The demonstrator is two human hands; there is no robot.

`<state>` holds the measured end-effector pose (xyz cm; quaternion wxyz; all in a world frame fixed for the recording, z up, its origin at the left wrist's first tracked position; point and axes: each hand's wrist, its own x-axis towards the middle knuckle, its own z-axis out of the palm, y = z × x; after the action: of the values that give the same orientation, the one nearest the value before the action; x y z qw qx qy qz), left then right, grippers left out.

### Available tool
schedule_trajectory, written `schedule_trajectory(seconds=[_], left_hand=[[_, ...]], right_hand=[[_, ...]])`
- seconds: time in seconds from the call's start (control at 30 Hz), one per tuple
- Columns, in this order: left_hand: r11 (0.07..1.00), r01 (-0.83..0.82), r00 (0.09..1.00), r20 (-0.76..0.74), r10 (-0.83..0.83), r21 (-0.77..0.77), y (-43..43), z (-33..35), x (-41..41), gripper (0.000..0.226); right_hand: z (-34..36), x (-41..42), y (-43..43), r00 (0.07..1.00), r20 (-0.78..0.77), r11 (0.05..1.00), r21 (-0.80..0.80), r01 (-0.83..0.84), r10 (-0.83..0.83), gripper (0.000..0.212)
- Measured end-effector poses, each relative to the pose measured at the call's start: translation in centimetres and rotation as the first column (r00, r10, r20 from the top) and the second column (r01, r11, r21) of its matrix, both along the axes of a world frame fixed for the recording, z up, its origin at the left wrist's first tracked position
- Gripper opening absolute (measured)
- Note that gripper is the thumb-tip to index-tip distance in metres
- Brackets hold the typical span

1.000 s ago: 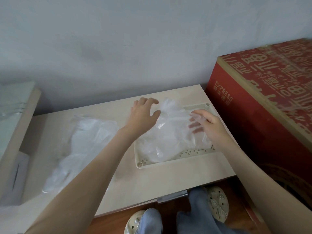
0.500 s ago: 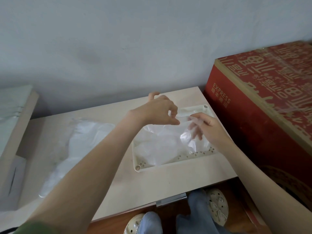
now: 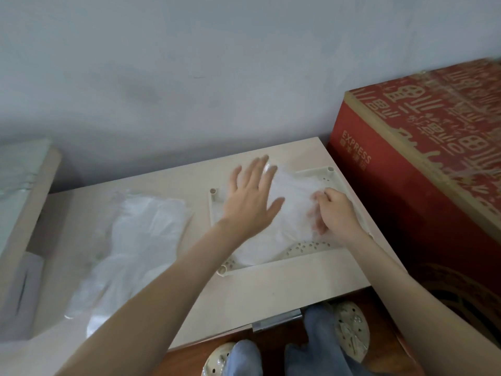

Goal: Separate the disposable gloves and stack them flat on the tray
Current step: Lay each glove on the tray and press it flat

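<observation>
Left hand [image 3: 250, 204], pinching film half a second ago, is now lying spread, fingers straight, pressing down on the glove stack [image 3: 287, 234].

Nearest: the person's slippers [image 3: 351, 327] are showing under the worktop [image 3: 257, 299] edge.

Mid-left on the worktop: the loose pile [image 3: 141, 240] of clear gloves is lying crumpled and overlapping, well apart from the tray [image 3: 303, 248] and untouched by either hand. How many it holds cannot be told.

Mid-right: the tray is sitting near the worktop's right end with its perforated floor showing along the near side. The glove stack is covering most of the rest.

Right hand [image 3: 336, 213] is curling its fingers and pinching the stack's right edge, partly veiled by film.

Behind, right: a red carton [image 3: 423, 185] is standing just beside the worktop. A grey wall [image 3: 217, 77] is closing off the far side.

Judgement: the task is running partway. Some gloves are already lying on the tray, and the hands appear to be smoothing the topmost flat. The loose pile is still waiting to be separated and stacked.
</observation>
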<state>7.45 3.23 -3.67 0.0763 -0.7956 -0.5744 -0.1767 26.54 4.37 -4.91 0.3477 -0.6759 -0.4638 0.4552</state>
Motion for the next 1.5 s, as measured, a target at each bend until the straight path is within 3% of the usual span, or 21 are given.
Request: schedule_trajectory(seconds=[0.1,0.2,0.37,0.6,0.73,0.87,1.0,1.13,1.37,1.5], left_hand=[[0.974,0.085,0.987,-0.117,-0.112,-0.211,-1.5,-2.0,0.2,0.073],[0.932,0.025,0.974,-0.202,-0.104,-0.361,-1.6,-3.2,-0.1,0.078],[0.858,-0.071,0.967,-0.248,-0.067,-0.509,-1.5,-4.7,-1.2,0.073],[0.855,-0.093,0.973,-0.227,-0.03,-0.51,-1.4,-4.5,-1.9,0.071],[0.898,-0.088,0.968,-0.248,-0.024,-0.43,-1.3,-4.0,-1.6,0.073],[0.921,0.06,0.973,-0.182,-0.14,-0.386,-1.8,-3.3,-0.8,0.08],[0.857,0.131,0.961,-0.148,-0.233,-0.498,-2.1,-4.1,-1.1,0.073],[0.801,0.121,0.954,-0.153,-0.257,-0.587,-1.8,-4.5,-1.8,0.089],[0.735,0.185,0.942,-0.095,-0.322,-0.653,-1.3,-3.6,-2.6,0.1],[0.731,0.188,0.934,-0.11,-0.339,-0.655,-0.8,-3.3,-2.9,0.094]], right_hand=[[-0.4,0.2,0.2,0.99,0.139,1.0,0.021,0.002,-0.005,0.034],[-0.6,0.4,0.5,0.953,0.301,0.998,0.061,-0.036,0.016,0.042],[-0.8,0.7,0.6,0.916,0.398,0.989,0.1,-0.105,0.056,0.041],[-1.1,1.3,0.6,0.88,0.474,0.982,0.147,-0.118,0.035,0.041],[-1.1,1.4,0.7,0.884,0.468,0.982,0.164,-0.092,0.005,0.042],[-1.1,1.6,0.6,0.861,0.508,0.983,0.17,-0.07,-0.026,0.042],[-1.1,1.8,0.3,0.858,0.511,0.986,0.162,-0.039,-0.049,0.043],[-1.2,2.0,0.2,0.859,0.51,0.988,0.146,-0.045,-0.036,0.044],[-0.6,2.2,0.6,0.853,0.522,0.991,0.119,-0.059,-0.012,0.046],[-0.2,2.2,0.8,0.901,0.433,0.998,0.069,-0.013,-0.018,0.044]])
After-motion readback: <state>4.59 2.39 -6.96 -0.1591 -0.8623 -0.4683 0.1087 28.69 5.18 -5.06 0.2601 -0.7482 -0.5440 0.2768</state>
